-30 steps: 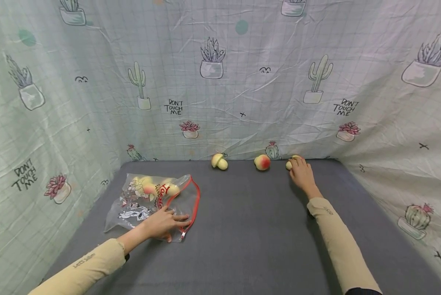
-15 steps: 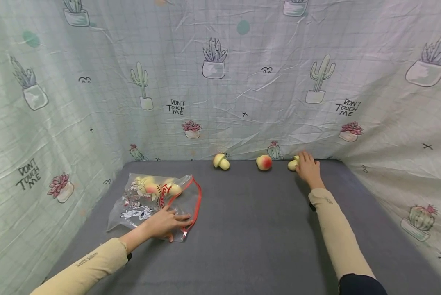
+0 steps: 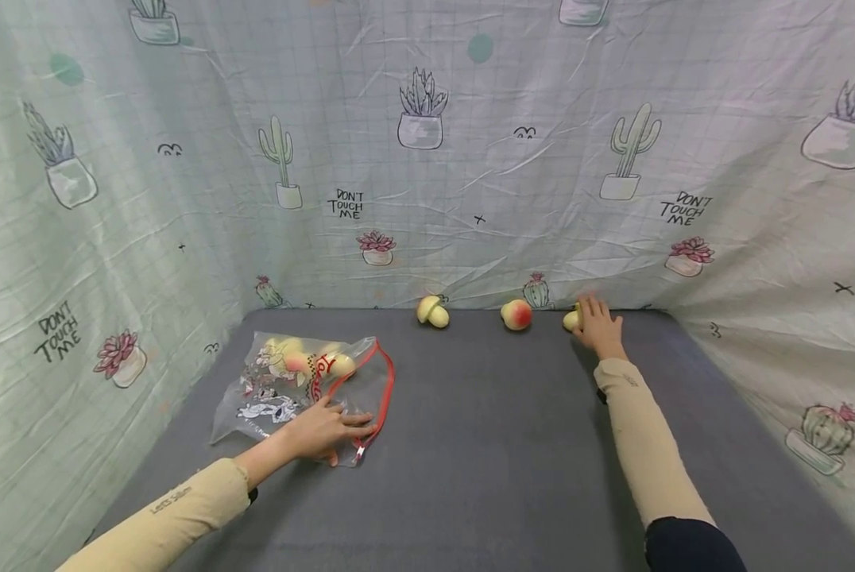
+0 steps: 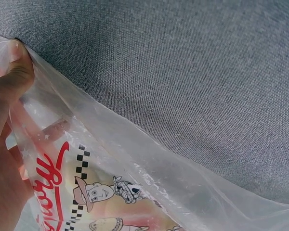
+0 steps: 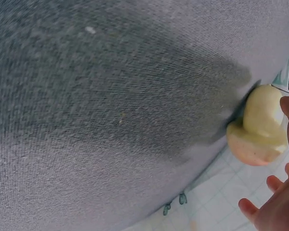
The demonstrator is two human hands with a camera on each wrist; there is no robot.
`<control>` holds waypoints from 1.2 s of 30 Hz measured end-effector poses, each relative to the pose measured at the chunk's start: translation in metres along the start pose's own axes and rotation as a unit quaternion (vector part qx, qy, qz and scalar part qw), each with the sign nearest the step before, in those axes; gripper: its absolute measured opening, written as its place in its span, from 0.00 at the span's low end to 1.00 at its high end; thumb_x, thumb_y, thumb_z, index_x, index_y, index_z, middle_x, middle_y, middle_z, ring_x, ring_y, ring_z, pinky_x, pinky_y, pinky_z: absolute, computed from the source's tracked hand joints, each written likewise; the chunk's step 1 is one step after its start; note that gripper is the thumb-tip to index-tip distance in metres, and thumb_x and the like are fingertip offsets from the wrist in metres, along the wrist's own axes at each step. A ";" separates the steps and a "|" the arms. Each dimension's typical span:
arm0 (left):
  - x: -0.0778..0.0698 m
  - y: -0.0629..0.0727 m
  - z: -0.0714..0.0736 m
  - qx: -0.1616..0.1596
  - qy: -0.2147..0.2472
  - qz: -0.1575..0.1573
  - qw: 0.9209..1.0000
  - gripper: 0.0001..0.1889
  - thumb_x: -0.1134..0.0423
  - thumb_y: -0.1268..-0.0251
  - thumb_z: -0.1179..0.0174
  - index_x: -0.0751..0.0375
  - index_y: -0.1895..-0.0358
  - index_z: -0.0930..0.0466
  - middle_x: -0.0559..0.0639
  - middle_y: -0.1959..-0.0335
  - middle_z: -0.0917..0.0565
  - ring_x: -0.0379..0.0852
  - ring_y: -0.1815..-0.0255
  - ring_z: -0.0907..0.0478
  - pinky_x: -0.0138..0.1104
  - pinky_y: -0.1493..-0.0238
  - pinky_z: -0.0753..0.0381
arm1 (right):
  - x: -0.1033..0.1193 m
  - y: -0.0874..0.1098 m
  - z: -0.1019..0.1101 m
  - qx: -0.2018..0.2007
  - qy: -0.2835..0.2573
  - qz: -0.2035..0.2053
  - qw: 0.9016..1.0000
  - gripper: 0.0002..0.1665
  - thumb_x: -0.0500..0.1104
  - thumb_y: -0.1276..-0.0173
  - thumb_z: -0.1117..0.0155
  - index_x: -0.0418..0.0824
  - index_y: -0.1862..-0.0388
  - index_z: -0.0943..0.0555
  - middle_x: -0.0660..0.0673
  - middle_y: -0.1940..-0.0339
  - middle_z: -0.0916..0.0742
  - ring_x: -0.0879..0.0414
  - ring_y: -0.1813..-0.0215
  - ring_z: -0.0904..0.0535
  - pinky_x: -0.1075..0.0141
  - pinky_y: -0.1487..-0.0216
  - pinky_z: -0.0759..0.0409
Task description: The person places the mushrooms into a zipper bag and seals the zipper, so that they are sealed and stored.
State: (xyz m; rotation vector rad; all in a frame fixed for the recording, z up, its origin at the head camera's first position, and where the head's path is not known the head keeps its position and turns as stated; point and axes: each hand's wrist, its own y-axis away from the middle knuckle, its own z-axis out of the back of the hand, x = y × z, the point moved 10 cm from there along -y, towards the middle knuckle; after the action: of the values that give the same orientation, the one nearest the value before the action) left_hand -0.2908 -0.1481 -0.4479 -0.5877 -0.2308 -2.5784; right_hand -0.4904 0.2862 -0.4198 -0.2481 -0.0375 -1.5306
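In the head view, a clear plastic zip bag (image 3: 273, 409) with a red zipper lies at the left, several pale yellow and reddish pieces inside. My left hand (image 3: 322, 431) rests on its zipper end with fingers spread; the left wrist view shows the thumb (image 4: 20, 67) at the plastic's edge. At the back right, my right hand (image 3: 599, 327) is beside a toy mushroom (image 3: 572, 320), partly hiding it. In the right wrist view the mushroom (image 5: 261, 115) is close to the thumb, the other fingers apart from it; contact is unclear.
Along the table's back edge sit another toy mushroom (image 3: 432, 312) and a yellow-and-red rounded piece (image 3: 516, 314). The grey table (image 3: 463, 445) is bordered by a cactus-printed cloth (image 3: 470, 183) behind and at both sides.
My right hand has shifted slightly rightward off the mushroom's top, to its right side, leaving more of it visible. My left hand and the bag stay put; the head view has drifted a little.
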 end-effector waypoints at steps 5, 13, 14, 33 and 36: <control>0.001 0.000 -0.001 0.001 0.006 0.004 1.000 0.46 0.41 0.73 0.35 0.41 0.37 0.35 0.40 0.41 0.27 0.47 0.64 0.24 0.47 0.56 0.29 | 0.000 -0.002 -0.005 0.012 0.012 -0.004 1.000 0.42 0.44 0.38 0.45 0.36 0.31 0.52 0.31 0.31 0.48 0.34 0.32 0.53 0.33 0.44 0.49; 0.000 -0.001 -0.002 -0.004 0.004 0.004 1.000 0.46 0.41 0.74 0.35 0.40 0.38 0.35 0.40 0.41 0.27 0.46 0.65 0.24 0.46 0.57 0.29 | -0.005 0.000 -0.012 0.029 0.032 -0.007 0.999 0.41 0.43 0.39 0.44 0.36 0.31 0.50 0.31 0.32 0.46 0.34 0.34 0.50 0.34 0.44 0.47; 0.000 -0.001 -0.002 -0.004 0.005 0.004 1.000 0.46 0.41 0.74 0.35 0.40 0.38 0.35 0.40 0.41 0.27 0.46 0.65 0.25 0.45 0.58 0.29 | -0.005 0.000 -0.012 0.023 0.034 -0.005 0.999 0.41 0.43 0.39 0.43 0.37 0.31 0.49 0.31 0.33 0.45 0.34 0.34 0.49 0.34 0.45 0.46; 0.002 -0.001 -0.002 0.003 0.013 0.012 1.000 0.46 0.42 0.75 0.35 0.41 0.38 0.35 0.40 0.41 0.27 0.46 0.64 0.25 0.46 0.58 0.29 | -0.003 0.003 -0.004 -0.089 0.104 0.022 0.990 0.28 0.35 0.44 0.40 0.38 0.43 0.33 0.26 0.47 0.38 0.31 0.47 0.40 0.43 0.59 0.33; 0.002 -0.001 -0.002 0.003 0.015 0.013 1.000 0.46 0.42 0.74 0.35 0.41 0.38 0.35 0.40 0.41 0.27 0.46 0.64 0.25 0.45 0.58 0.29 | -0.001 0.003 -0.005 -0.091 0.113 0.030 0.989 0.28 0.34 0.44 0.40 0.38 0.43 0.34 0.27 0.45 0.37 0.31 0.46 0.39 0.43 0.58 0.32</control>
State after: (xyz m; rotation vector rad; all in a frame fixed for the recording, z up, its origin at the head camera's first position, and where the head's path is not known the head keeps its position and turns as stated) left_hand -0.2934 -0.1486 -0.4485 -0.5472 -0.2187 -2.5583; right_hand -0.4885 0.2860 -0.4252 -0.2184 0.2877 -1.4942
